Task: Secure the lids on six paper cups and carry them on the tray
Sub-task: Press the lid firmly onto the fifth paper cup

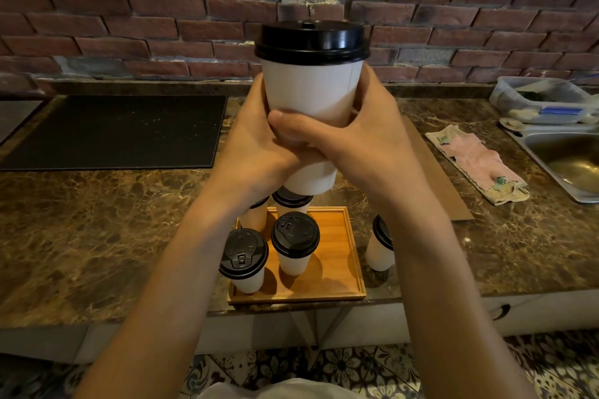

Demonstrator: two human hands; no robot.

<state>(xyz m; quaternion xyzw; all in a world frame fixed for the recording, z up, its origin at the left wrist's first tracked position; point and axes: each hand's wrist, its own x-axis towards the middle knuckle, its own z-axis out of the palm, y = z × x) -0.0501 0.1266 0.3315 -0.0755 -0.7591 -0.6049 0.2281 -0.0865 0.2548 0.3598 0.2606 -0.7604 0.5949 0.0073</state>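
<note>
Both bare hands hold one white paper cup [311, 100] upright in the air, above the middle of the desk [97, 220] and in front of the brick wall [129, 10]. A black lid [311, 39] sits level on the cup's rim. The left grip [256, 142] wraps the cup's left side. The right grip [366, 136] wraps the right side, with its thumb laid across the front of the cup over the left thumb. The fingers behind the cup are hidden.

Below the hands, a wooden tray [340, 236] lies at the near edge of the desk, about midway along it. Four lidded cups stand on its left half. The front-left cup [243, 253] is at the tray's near left corner and the middle cup [295, 235] stands just beside it. Two rear cups [291, 199] are partly hidden by the held cup and the left wrist. A sixth cup [379, 249], also lidded, stands on the desk just beside the tray's right rim, partly behind the right forearm.

A black mat [120, 129] lies toward the far left corner. A flat brown sheet [437, 178] lies right of centre, and a pink-and-cream cloth [476, 162] is beside it. A steel sink [567, 162] is set in at the right edge, with a clear plastic box [538, 97] behind it at the far right corner.
</note>
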